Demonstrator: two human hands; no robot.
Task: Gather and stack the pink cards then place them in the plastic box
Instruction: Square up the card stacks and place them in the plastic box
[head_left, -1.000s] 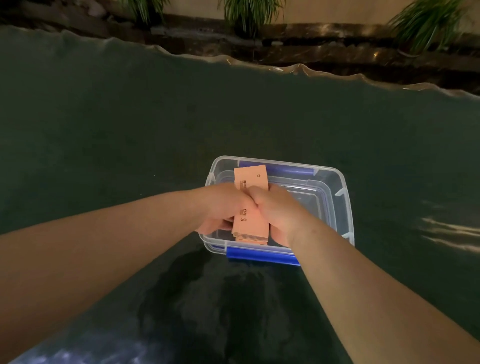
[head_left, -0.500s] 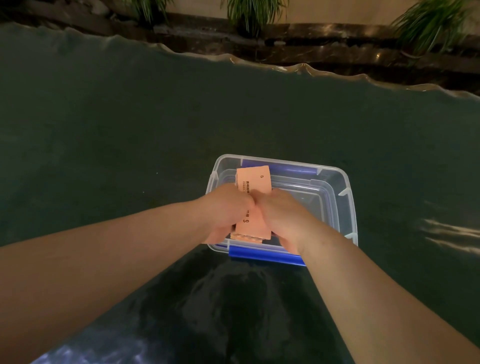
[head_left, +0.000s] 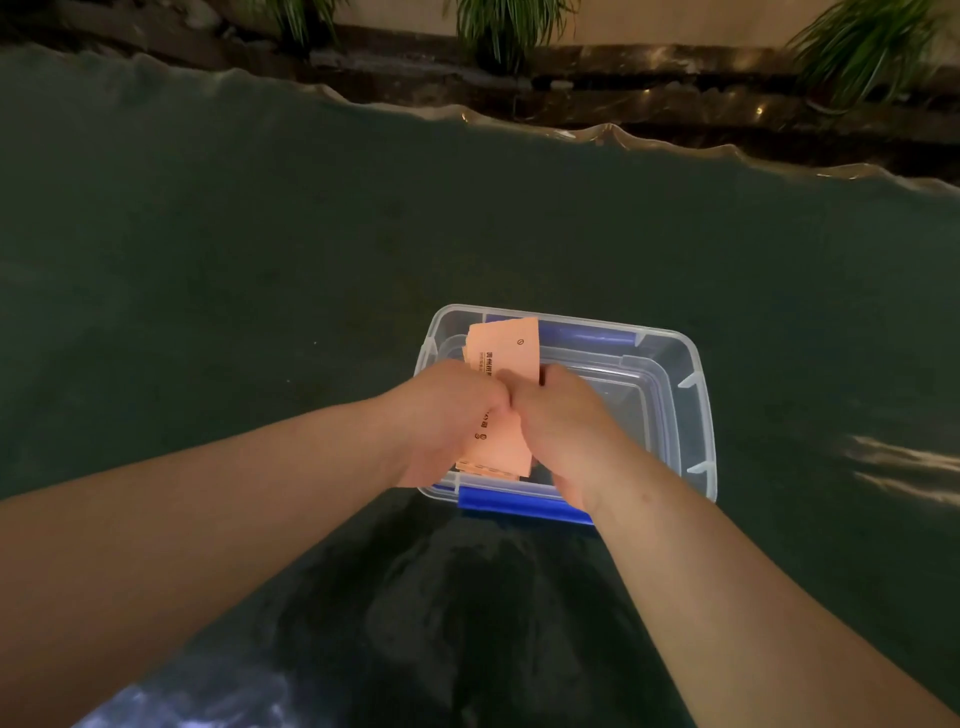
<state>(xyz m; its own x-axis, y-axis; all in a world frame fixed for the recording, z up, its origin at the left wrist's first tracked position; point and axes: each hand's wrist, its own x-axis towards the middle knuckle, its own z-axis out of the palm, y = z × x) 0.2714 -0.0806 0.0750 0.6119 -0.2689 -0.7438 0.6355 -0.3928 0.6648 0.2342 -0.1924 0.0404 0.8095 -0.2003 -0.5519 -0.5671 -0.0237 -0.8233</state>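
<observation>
A stack of pink cards (head_left: 506, 345) with black print is held over the left part of a clear plastic box (head_left: 693, 395) that has blue clips on its near and far sides. My left hand (head_left: 441, 415) grips the stack from the left and my right hand (head_left: 558, 415) from the right, thumbs meeting on top. The stack's far end points away from me and its near end (head_left: 493, 460) dips inside the box. The cards' middle is hidden by my hands.
The box stands on a dark green table covered with a clear sheet whose wavy far edge (head_left: 597, 130) runs across the top. Beyond it are a dark ledge and potted plants (head_left: 509, 26). Light glares on the table at the right (head_left: 904, 467).
Both hands have carried the card stack slightly forward and lower into the box; its near end now sits below the rim.
</observation>
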